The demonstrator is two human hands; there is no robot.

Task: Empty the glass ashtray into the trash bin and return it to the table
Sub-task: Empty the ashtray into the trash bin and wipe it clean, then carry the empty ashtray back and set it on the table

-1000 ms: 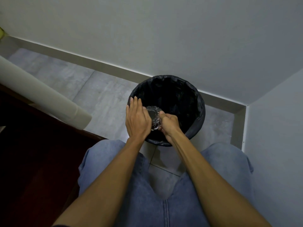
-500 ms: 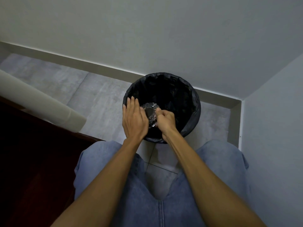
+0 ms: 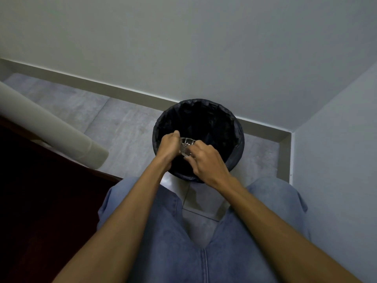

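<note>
Grey floor tiles [image 3: 114, 127] and pale walls [image 3: 183, 48] corner the black-lined bin [image 3: 234, 127]; both hands' fingers [image 3: 173, 135] clasp the glass ashtray [image 3: 186, 145].

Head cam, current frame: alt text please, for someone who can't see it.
Seen from above, both hands hold a glass ashtray over a black-lined trash bin, left hand and right hand on either side. The bin stands on grey floor in a wall corner; jeans-clad knees fill the foreground.

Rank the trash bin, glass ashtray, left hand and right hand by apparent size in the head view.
1. trash bin, clearly largest.
2. right hand and left hand: alike; foreshortening makes ranking unsure.
3. glass ashtray, smallest, partly hidden between both hands.
</note>
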